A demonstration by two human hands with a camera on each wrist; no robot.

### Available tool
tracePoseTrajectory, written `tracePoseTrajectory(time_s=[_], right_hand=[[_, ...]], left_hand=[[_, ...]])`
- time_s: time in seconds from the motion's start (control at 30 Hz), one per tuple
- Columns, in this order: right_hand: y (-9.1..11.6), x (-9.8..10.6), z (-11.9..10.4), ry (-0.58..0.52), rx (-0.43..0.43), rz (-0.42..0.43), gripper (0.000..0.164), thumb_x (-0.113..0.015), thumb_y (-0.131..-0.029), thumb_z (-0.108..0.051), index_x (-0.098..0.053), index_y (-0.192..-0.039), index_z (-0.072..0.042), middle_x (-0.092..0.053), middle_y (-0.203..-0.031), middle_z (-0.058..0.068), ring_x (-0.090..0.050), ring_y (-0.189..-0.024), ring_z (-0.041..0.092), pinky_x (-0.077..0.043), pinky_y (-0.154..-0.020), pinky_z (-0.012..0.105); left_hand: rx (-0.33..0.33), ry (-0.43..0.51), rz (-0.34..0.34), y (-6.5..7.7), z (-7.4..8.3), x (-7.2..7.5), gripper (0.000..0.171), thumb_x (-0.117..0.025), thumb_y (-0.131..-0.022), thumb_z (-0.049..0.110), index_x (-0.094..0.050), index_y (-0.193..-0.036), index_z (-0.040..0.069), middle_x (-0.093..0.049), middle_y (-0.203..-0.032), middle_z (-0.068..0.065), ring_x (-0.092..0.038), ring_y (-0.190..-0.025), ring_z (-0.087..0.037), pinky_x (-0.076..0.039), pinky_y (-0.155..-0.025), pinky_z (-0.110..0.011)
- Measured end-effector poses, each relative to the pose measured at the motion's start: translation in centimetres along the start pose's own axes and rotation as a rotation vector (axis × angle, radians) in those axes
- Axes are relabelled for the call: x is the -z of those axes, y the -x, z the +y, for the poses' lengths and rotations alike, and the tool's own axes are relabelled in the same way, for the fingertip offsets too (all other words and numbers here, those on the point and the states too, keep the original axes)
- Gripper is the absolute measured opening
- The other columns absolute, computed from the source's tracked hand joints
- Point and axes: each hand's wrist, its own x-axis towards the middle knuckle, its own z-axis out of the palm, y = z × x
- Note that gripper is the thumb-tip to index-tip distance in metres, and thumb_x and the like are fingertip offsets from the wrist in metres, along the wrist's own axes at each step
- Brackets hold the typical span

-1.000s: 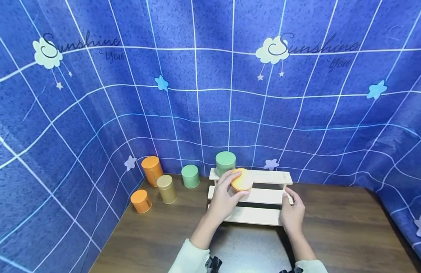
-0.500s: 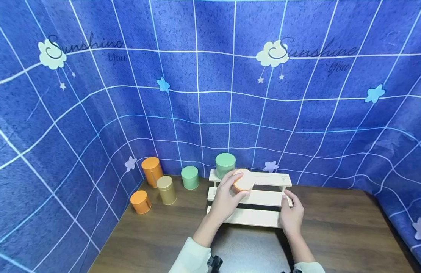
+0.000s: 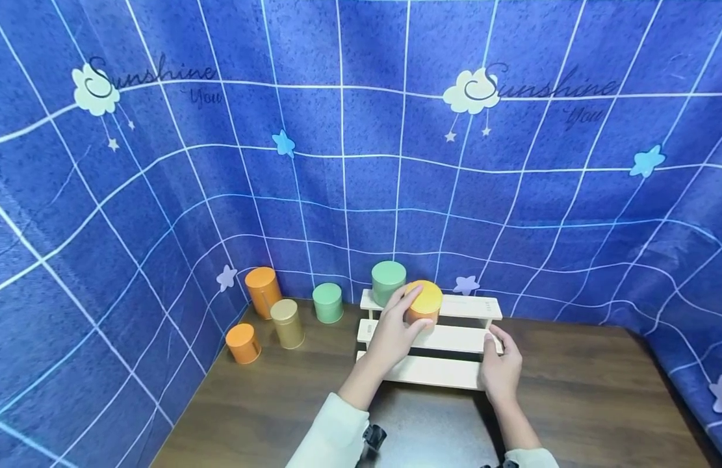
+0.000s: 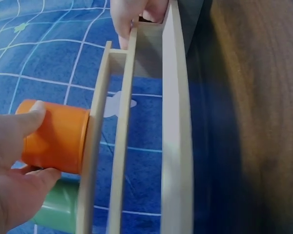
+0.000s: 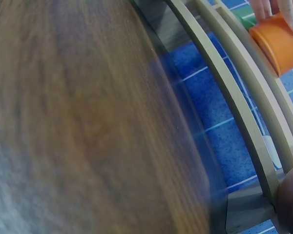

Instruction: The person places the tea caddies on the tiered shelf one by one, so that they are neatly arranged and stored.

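My left hand (image 3: 394, 333) grips an orange cylindrical can (image 3: 427, 301) at a pale wooden three-tier rack (image 3: 439, 372).
It is just right of a green cylindrical can (image 3: 388, 286) on the far, top tier; I cannot tell whether its base touches the wood. My right hand (image 3: 502, 363) grips the rack's right end. A gold cylindrical can (image 3: 288, 325) stands left on the brown surface (image 3: 594, 383).

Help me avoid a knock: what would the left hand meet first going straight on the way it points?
Probably the pale top shelf, close by the orange canister the left hand holds; if it clears that, the blue backdrop. Depth is unclear.
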Motion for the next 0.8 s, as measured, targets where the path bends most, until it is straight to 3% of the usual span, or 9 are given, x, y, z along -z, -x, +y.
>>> tracePoseTrajectory(time_s=[0.27, 0.47, 0.63, 0.8], right_hand=[[0.1, 0.1, -0.2, 0.03, 0.001, -0.005, 0.034, -0.056, -0.108, -0.019, -0.067, -0.137, -0.004, -0.07, -0.134, 0.023, -0.052, -0.089, -0.006, -0.041, -0.075, 0.008], [0.1, 0.0, -0.1, 0.031, 0.005, -0.004, 0.034, -0.055, -0.108, -0.018, -0.068, -0.137, -0.004, -0.069, -0.137, 0.023, -0.053, -0.097, -0.002, -0.04, -0.08, 0.009], [0.0, 0.0, 0.0, 0.029, 0.011, 0.009, 0.033, -0.056, -0.108, -0.017, -0.068, -0.135, -0.004, -0.069, -0.137, 0.021, -0.052, -0.096, -0.001, -0.04, -0.081, 0.01], [-0.1, 0.0, 0.1, 0.031, 0.023, 0.006, 0.033, -0.056, -0.107, -0.017, -0.068, -0.135, -0.003, -0.071, -0.131, 0.022, -0.054, -0.081, -0.007, -0.043, -0.073, 0.008]], left_hand=[[0.031, -0.095, -0.041, -0.7, 0.8, 0.3, 0.072, -0.08, -0.093, 0.015, -0.049, -0.159, 0.017, -0.047, -0.164, -0.007, -0.05, -0.15, -0.025, -0.043, -0.124, -0.041], [0.031, -0.159, -0.039, -1.1, 0.9, -0.2, 0.076, -0.08, -0.093, 0.018, -0.046, -0.161, 0.019, -0.047, -0.164, -0.006, -0.049, -0.151, -0.024, -0.043, -0.124, -0.041], [0.045, -0.163, -0.026, -1.4, 1.1, -0.6, 0.078, -0.082, -0.091, 0.018, -0.046, -0.16, 0.022, -0.049, -0.162, -0.008, -0.053, -0.148, -0.027, -0.047, -0.121, -0.044], [0.07, -0.199, -0.034, -1.9, 1.5, -0.9, 0.078, -0.081, -0.091, 0.017, -0.046, -0.161, 0.02, -0.049, -0.161, -0.012, -0.055, -0.146, -0.029, -0.048, -0.12, -0.045]])
